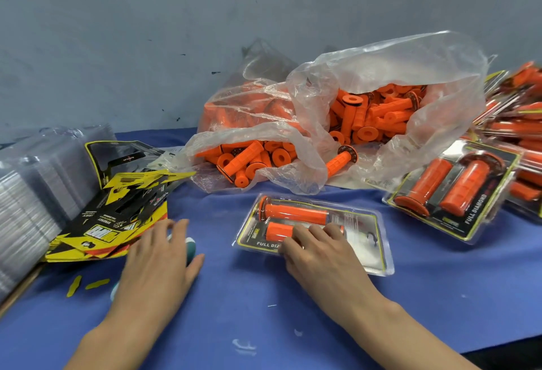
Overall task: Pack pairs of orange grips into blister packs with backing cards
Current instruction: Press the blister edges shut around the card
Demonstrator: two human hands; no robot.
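Note:
A clear blister pack [363, 240] with a yellow-edged backing card lies flat in the middle of the blue table, two orange grips [296, 211] inside it. My right hand [316, 249] rests on the pack's near side, fingers bent over the lower grip. My left hand [158, 261] lies flat with spread fingers beside a stack of yellow and black backing cards [117, 217], partly covering a teal and white object [190, 248]. An open plastic bag [337, 111] behind the pack holds several loose orange grips.
A stack of empty clear blisters [32, 193] stands at the left edge. Finished packs [451, 190] pile up at the right. Small yellow card scraps [88, 284] lie near the left front. A grey wall closes the back.

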